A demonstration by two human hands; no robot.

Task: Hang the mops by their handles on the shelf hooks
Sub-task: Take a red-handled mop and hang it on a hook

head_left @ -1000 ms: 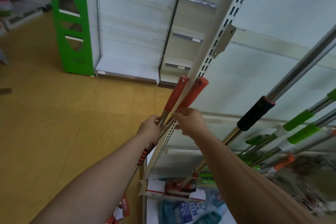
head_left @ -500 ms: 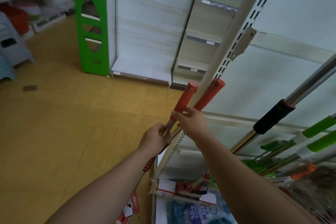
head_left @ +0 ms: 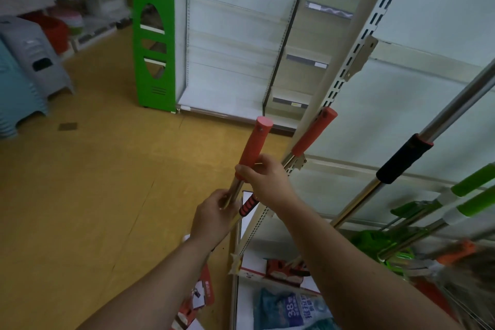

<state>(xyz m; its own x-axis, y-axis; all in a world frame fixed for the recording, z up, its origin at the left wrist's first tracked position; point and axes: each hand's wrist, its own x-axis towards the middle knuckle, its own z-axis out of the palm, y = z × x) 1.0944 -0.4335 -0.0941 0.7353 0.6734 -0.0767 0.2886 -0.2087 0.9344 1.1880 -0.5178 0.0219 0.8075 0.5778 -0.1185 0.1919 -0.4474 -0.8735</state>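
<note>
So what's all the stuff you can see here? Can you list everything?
Red mops: two, red grips, steel poles; one held, one against the upright.
Black mop: one, black grip, leaning right.
Green mops: two or more, far right.
Upright: one, white, slotted.
Shelves: white, bare, behind.
Green panel: one, shelf end.
Stools: stacked, grey and blue, left.
Floor: yellow.
Bag: one, blue, bottom shelf.
Left hand: on held pole.
Right hand: at its red grip.

Yellow-brown floor (head_left: 101,195), with stacked plastic stools (head_left: 24,80) standing at its left edge and a green-ended white shelf unit (head_left: 214,43) standing at its far side.
</note>
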